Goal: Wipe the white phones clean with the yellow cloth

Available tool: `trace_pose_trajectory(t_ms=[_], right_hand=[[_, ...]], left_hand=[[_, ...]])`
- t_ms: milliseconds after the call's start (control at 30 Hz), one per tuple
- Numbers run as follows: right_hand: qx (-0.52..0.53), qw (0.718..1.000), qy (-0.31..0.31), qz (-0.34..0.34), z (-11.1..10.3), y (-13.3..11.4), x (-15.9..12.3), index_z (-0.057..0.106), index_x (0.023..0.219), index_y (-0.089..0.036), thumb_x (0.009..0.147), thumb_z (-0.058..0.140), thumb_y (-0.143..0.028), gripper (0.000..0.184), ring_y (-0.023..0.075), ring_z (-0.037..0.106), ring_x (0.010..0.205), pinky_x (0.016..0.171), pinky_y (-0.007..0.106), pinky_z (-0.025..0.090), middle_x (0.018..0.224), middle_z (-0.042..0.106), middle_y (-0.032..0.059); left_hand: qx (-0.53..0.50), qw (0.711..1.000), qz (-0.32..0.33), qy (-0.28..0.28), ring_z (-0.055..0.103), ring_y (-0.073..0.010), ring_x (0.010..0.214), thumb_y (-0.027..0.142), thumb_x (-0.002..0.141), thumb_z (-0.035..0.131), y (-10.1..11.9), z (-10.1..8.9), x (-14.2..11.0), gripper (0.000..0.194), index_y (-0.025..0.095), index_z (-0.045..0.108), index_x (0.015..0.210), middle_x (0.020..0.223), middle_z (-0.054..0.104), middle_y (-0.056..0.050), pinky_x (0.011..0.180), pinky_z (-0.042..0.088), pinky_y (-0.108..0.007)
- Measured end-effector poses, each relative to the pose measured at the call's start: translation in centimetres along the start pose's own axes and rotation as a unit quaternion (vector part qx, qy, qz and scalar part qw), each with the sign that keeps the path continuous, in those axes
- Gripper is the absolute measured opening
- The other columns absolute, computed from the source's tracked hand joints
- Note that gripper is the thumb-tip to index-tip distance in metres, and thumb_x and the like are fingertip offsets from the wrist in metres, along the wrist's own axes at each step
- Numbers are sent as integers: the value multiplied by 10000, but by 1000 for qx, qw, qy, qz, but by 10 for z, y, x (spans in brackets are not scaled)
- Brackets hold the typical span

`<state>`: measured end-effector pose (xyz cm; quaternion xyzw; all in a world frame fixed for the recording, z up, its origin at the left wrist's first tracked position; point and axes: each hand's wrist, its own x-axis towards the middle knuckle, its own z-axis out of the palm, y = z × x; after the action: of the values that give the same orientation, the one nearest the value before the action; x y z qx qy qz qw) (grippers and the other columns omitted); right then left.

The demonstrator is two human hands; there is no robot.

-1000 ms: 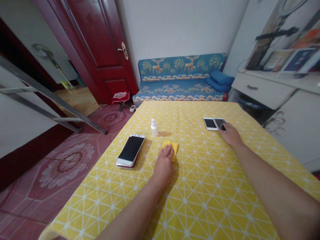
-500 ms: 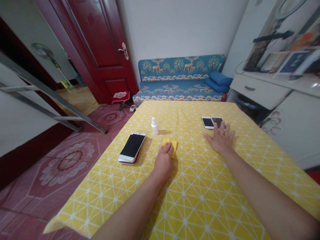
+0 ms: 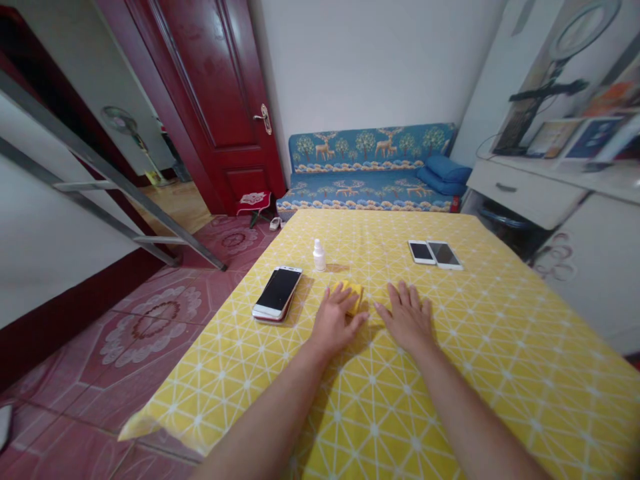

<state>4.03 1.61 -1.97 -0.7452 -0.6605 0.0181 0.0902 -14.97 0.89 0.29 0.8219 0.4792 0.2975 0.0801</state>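
Note:
My left hand (image 3: pixel 334 320) lies flat with its fingers spread, its fingertips over the edge of a folded yellow cloth (image 3: pixel 353 297). My right hand (image 3: pixel 407 317) rests open on the yellow patterned tablecloth (image 3: pixel 480 373), just right of the cloth and touching nothing else. Beyond the cloth stands a small white dropper bottle (image 3: pixel 319 257). A black-screened smartphone (image 3: pixel 277 293) lies on a red-edged case to the left. Farther right, a white phone (image 3: pixel 421 252) and a dark-screened phone (image 3: pixel 444 255) lie side by side.
The table's left edge drops to a red patterned tile floor (image 3: pixel 155 320). A blue deer-patterned sofa (image 3: pixel 370 173) stands beyond the far edge, and a red door (image 3: pixel 210 100) stands to the left. A white drawer unit (image 3: pixel 525 187) stands at the right.
My right hand has slid left, away from the two phones, and now lies near my left hand. My left hand has spread its fingers at the yellow cloth. The view has tilted slightly.

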Motion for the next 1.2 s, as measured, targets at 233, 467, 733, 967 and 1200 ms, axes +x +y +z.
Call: trace_pose_trajectory(t_ms=[233, 467, 733, 967, 1200], right_hand=[[30, 999, 18, -6, -1, 4, 3, 351, 1469, -156, 924, 373, -544, 668, 361, 158, 1447, 1121, 617, 121, 1567, 235, 149], [189, 958, 47, -212, -5, -5, -8, 389, 1438, -164, 874, 546, -407, 634, 273, 437, 1324, 1080, 474, 367, 1445, 466, 148], [200, 935, 80, -283, -3, -39, -12, 689, 1044, -213, 828, 621, -213, 226, 263, 566, 1145, 962, 434, 464, 1218, 647, 101], [375, 907, 183, -62, -8, -16, -2, 627, 697, -216, 789, 560, -227, 114, 181, 589, 685, 640, 295, 440, 718, 654, 21], [598, 746, 241, 166, -9, 20, 10, 586, 794, -182, 790, 496, -380, 217, 153, 559, 538, 455, 242, 406, 621, 608, 1]], left_hand=[[231, 918, -271, 176, 236, -395, 1408, 353, 844, 563, -40, -53, -2, 546, 155, 512, 1350, 1455, 423, -186, 1104, 178, -612], [220, 905, -345, 118, 598, -310, 1061, 421, 798, 597, -62, -69, -11, 664, 155, 454, 1389, 1182, 636, -163, 974, 388, -452], [217, 901, -337, 166, 572, -326, 1043, 440, 712, 664, -62, -71, -9, 728, 178, 485, 1367, 1090, 645, -151, 875, 445, -416], [74, 945, -218, 232, 557, -253, 1120, 411, 718, 677, -35, -49, -3, 677, 256, 496, 1351, 1218, 583, -80, 921, 456, -336], [27, 977, -207, 49, 591, -247, 1022, 433, 676, 703, 5, -12, 13, 748, 288, 465, 1370, 1127, 603, -75, 800, 471, -308]])
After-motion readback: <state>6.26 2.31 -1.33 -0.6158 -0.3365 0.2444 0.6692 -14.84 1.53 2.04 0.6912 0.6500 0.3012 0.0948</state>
